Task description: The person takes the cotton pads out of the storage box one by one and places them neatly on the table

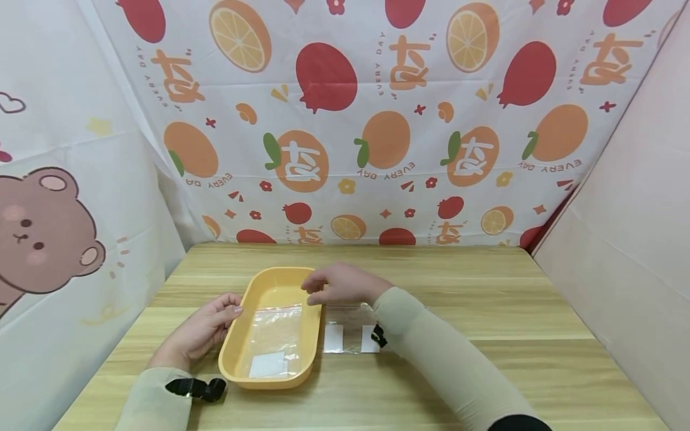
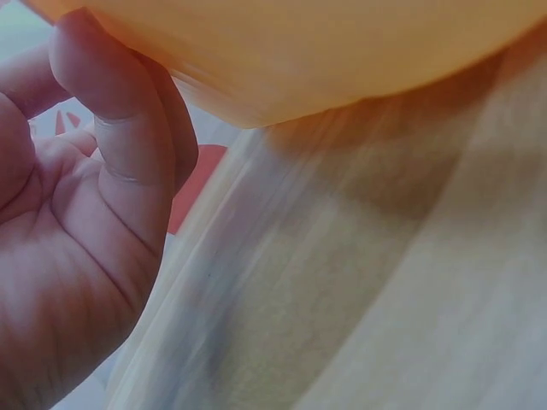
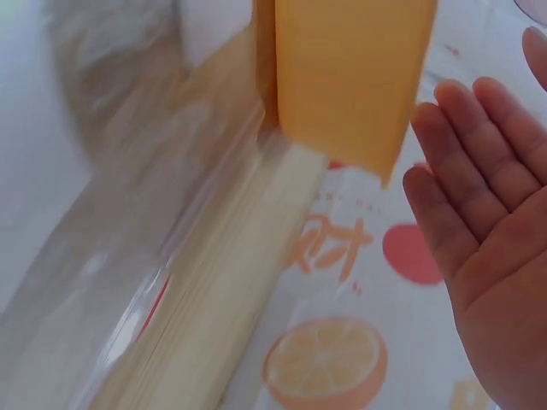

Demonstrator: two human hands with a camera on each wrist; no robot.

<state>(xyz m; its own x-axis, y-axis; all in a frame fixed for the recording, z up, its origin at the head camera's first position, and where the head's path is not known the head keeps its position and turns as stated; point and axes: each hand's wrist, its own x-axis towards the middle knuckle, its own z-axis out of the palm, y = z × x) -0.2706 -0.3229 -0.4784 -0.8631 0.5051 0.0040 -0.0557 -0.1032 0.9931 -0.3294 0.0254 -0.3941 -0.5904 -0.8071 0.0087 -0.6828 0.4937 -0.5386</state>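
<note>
A yellow oblong tray (image 1: 314,353) with a raised rim sits on the table, left of centre. My left hand (image 1: 202,329) holds its left rim; in the left wrist view, curled fingers (image 2: 115,111) meet the tray's edge. Inside lies a clear zip bag (image 1: 276,332) with a white piece (image 1: 266,365) at its near end. Over the tray's far right rim hovers my right hand (image 1: 342,284), holding nothing. The right wrist view has its fingers (image 3: 479,166) fairly straight, beside the tray's yellow wall (image 3: 350,77).
To the right of the tray, clear bags (image 1: 352,329) with white pieces (image 1: 333,339) lie on the wooden table (image 1: 474,359), partly hidden under my right forearm. A fruit-print cloth (image 1: 334,161) hangs behind the table, with pale cloths at both sides.
</note>
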